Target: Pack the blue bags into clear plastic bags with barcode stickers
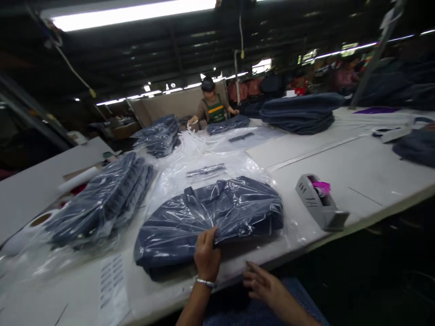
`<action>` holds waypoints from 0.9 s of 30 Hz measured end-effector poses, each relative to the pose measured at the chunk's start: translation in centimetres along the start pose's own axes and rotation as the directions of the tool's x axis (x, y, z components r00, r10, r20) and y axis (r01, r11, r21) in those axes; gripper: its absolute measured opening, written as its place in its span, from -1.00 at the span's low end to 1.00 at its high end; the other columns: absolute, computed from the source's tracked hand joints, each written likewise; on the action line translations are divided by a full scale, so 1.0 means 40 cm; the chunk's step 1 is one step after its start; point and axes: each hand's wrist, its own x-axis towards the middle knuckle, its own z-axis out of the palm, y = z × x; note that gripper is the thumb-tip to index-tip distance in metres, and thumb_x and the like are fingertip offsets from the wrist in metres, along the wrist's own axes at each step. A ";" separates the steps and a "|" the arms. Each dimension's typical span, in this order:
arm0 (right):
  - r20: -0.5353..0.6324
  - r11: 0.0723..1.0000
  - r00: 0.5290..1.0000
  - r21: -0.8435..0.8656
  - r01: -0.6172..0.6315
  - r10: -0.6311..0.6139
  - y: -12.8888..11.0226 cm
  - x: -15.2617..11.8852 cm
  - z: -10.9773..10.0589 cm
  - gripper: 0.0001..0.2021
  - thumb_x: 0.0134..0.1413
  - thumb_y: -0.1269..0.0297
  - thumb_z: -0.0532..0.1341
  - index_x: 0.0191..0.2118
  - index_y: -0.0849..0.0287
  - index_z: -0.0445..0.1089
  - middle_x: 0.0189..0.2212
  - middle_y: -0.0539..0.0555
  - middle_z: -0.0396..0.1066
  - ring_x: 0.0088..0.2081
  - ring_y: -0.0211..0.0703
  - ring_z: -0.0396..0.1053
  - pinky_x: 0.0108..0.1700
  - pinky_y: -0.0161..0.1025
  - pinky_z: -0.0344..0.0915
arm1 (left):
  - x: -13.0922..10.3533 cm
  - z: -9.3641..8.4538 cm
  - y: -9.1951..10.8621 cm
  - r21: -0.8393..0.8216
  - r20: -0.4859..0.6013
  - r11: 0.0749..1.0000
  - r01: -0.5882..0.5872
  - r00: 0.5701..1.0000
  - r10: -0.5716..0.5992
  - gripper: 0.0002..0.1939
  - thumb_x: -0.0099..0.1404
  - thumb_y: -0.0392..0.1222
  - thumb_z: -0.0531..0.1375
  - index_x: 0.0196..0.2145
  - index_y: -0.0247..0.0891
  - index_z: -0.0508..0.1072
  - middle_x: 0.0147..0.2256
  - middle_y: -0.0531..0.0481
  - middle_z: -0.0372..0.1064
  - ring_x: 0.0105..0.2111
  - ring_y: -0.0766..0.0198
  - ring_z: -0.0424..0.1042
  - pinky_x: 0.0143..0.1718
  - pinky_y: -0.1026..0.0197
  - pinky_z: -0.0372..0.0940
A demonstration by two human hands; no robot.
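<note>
A dark blue fabric bag in clear plastic wrapping (170, 226) lies in front of me, its two handles folded on top. My left hand (206, 256), with a bracelet at the wrist, pinches the wrapping at the bag's near edge and bunches it into creases. My right hand (260, 283) is at the table's front edge, apart from the bag, fingers stretched out and holding nothing. Beyond the bag, the loose end of the clear plastic (238, 165) spreads flat over the table.
Wrapped bags (98, 203) are piled at left beside a paper roll (37, 222). A sticker sheet (112, 283) lies near left. At right stands a grey tape dispenser (317, 203). Across the table a person (214, 106) handles another bag near a stack of unwrapped ones (301, 113).
</note>
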 end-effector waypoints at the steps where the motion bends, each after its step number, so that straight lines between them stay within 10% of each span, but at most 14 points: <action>1: 0.106 0.998 0.994 0.052 -0.030 0.025 -0.010 0.015 0.047 -0.37 -0.24 0.00 0.47 0.02 0.09 0.44 -0.04 0.23 0.46 -0.01 0.07 0.43 0.02 -0.02 0.35 | -0.004 0.003 0.005 -0.016 0.021 1.000 -0.010 1.000 0.010 -0.33 -0.02 -0.58 0.03 0.02 -0.11 0.36 -0.12 -0.02 0.39 -0.04 0.14 0.34 0.02 0.11 0.32; 5: 0.305 0.964 0.947 0.206 -0.168 0.100 -0.050 0.107 0.206 -0.53 0.01 -0.06 0.33 -0.04 0.15 0.45 -0.01 0.18 0.45 0.06 -0.04 0.38 0.09 -0.14 0.31 | -0.017 -0.005 0.021 -0.074 0.128 0.993 -0.090 0.987 0.099 -0.35 0.03 -0.57 0.04 0.05 -0.15 0.36 -0.10 -0.04 0.41 -0.05 0.15 0.34 0.02 0.07 0.34; 11: 0.095 0.922 0.988 0.359 -0.149 0.122 -0.017 0.208 0.270 -0.69 -0.06 0.08 0.41 -0.19 0.05 0.48 -0.08 0.00 0.50 0.04 -0.10 0.40 0.01 -0.24 0.42 | -0.059 -0.165 -0.018 -0.095 0.109 0.973 -0.210 0.969 0.220 -0.54 0.29 -0.39 0.08 0.12 -0.14 0.33 0.09 -0.04 0.36 0.09 0.23 0.33 0.14 0.12 0.29; 14: 0.067 0.910 0.986 0.379 -0.169 0.155 -0.002 0.196 0.268 -0.64 -0.06 0.08 0.41 -0.11 -0.03 0.44 0.02 -0.04 0.44 0.10 -0.11 0.36 0.07 -0.19 0.41 | -0.088 -0.292 -0.119 0.083 -0.193 0.997 -0.007 0.981 0.023 -0.56 0.34 -0.39 -0.03 0.11 -0.10 0.36 0.16 -0.03 0.29 0.19 0.21 0.24 0.24 0.06 0.18; 17: 0.049 0.920 0.974 0.321 -0.224 0.220 0.008 0.174 0.279 -0.60 -0.11 0.04 0.43 -0.12 -0.01 0.43 0.07 0.00 0.40 0.10 -0.08 0.36 0.08 -0.16 0.42 | -0.095 -0.372 -0.269 0.188 -0.334 0.920 0.344 0.903 -0.270 -0.40 0.29 -0.36 0.02 0.28 -0.23 0.12 0.30 -0.13 0.04 0.32 0.12 -0.01 0.34 -0.04 -0.05; 22: 0.108 0.905 0.956 0.306 -0.294 0.273 0.035 0.181 0.332 -0.58 -0.16 0.08 0.46 -0.15 0.07 0.43 -0.04 0.09 0.46 -0.04 -0.01 0.46 0.03 -0.10 0.46 | -0.049 -0.352 -0.485 0.049 -0.131 0.847 0.530 0.844 -0.520 -0.35 0.29 -0.12 0.08 0.30 -0.30 0.07 0.15 -0.21 0.31 0.14 0.07 0.32 0.14 0.03 0.25; 27: 0.112 0.844 0.947 0.430 -0.320 0.302 0.046 0.220 0.386 -0.53 -0.28 0.27 0.52 -0.17 0.16 0.41 -0.24 0.05 0.52 -0.19 -0.07 0.50 -0.04 -0.10 0.47 | -0.013 -0.310 -0.533 -0.011 -0.159 0.840 0.543 0.828 -0.537 -0.57 0.32 -0.05 -0.03 -0.03 -0.29 0.46 -0.27 -0.12 0.57 -0.27 0.12 0.56 -0.20 0.15 0.40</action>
